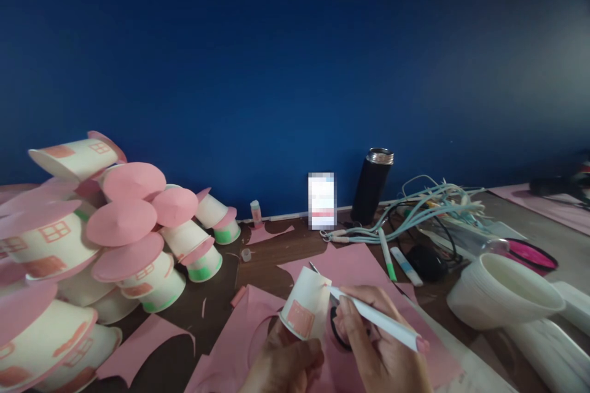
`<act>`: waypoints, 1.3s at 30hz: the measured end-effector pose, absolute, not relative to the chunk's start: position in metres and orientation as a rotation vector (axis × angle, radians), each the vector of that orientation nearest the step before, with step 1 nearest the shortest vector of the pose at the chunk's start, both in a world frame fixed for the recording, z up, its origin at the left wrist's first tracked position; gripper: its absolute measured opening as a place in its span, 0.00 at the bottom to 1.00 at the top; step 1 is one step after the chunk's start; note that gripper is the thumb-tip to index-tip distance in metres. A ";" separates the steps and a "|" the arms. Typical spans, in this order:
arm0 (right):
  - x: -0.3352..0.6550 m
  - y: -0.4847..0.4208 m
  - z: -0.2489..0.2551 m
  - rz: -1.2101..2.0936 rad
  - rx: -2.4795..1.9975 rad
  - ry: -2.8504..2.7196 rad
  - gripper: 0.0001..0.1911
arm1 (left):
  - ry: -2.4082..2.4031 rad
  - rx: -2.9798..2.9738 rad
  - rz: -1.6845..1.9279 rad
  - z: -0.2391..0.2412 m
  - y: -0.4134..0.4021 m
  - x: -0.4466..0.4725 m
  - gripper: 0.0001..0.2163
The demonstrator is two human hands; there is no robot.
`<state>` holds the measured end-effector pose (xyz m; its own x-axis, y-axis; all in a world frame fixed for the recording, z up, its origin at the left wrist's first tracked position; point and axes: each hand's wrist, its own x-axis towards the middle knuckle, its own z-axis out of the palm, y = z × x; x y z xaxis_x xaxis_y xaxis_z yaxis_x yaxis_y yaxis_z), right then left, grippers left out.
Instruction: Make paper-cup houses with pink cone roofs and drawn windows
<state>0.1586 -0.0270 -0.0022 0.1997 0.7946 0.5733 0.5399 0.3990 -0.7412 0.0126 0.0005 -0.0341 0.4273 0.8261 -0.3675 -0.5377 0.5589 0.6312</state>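
Pile (106,239): far left of the bench (276,252); I count many paper cups with pink cone roofs and pink windows, heaped on their sides and upside down.
Pink paper (138,344): cut sheets lying flat from beside the pile across to under both hands.
Glue stick (255,212): upright at the foot of the blue wall (276,73), just right of the pile.
Left hand (283,368): bottom centre; grip closed round the lower end of the cup from beneath.
Cup (306,310): white paper, one pink window stuck on its side; held tilted above the pink paper, front centre of the bench.
Card (321,201): standing against the wall; its face is blurred, I cannot read it.
Pen (373,319): white, slanting up-left, tip touching the cup's upper right side.
Right hand (378,350): just right of the cup; grip pinched on the pen.
Flask (371,187): dark, steel-rimmed, leaning slightly, by the wall.
Markers (396,261): two, side by side, right of the flask.
Cables (415,209): pale tangle behind the markers.
Bowls (502,291): white stack, tipped on its side, far right.
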 end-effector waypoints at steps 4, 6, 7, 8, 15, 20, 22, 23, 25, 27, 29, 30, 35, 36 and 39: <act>0.158 -0.028 -0.001 0.266 -1.267 -1.472 0.06 | 0.720 0.452 0.880 -0.037 0.001 0.013 0.22; 0.157 -0.028 0.000 0.273 -1.264 -1.464 0.06 | 0.699 0.455 0.887 -0.036 0.000 0.012 0.23; 0.157 -0.028 0.000 0.276 -1.263 -1.459 0.06 | 0.688 0.462 0.890 -0.034 0.000 0.012 0.24; 0.157 -0.027 0.000 0.275 -1.261 -1.455 0.06 | 0.678 0.470 0.889 -0.032 0.000 0.011 0.25; 0.155 -0.028 0.000 0.236 -1.263 -1.457 0.06 | 0.644 0.476 0.898 -0.028 -0.001 0.011 0.28; 0.153 -0.029 0.000 0.275 -1.263 -1.435 0.06 | 0.643 0.455 0.893 -0.029 0.000 0.010 0.22; 0.152 -0.029 0.001 0.287 -1.255 -1.436 0.06 | 0.639 0.434 0.895 -0.029 -0.001 0.009 0.21; 0.151 -0.029 0.001 0.289 -1.253 -1.438 0.06 | 0.638 0.428 0.896 -0.029 0.000 0.009 0.21; 0.150 -0.029 0.001 0.288 -1.254 -1.448 0.07 | 0.635 0.432 0.897 -0.029 0.000 0.008 0.22; 0.150 -0.029 0.002 0.289 -1.254 -1.454 0.07 | 0.634 0.442 0.887 -0.030 0.000 0.008 0.25; 0.149 -0.029 0.001 0.293 -1.252 -1.452 0.07 | 0.628 0.451 0.879 -0.030 0.000 0.007 0.29; 0.149 -0.029 0.001 0.297 -1.251 -1.450 0.07 | 0.622 0.451 0.875 -0.030 0.000 0.007 0.30; 0.147 -0.029 -0.003 0.313 -1.233 -1.425 0.08 | 0.600 0.449 0.878 -0.023 0.000 0.008 0.33; 0.147 -0.030 -0.003 0.319 -1.231 -1.423 0.08 | 0.594 0.451 0.879 -0.022 0.000 0.008 0.33; 0.146 -0.030 -0.003 0.327 -1.235 -1.430 0.07 | 0.574 0.456 0.875 -0.020 0.001 0.009 0.32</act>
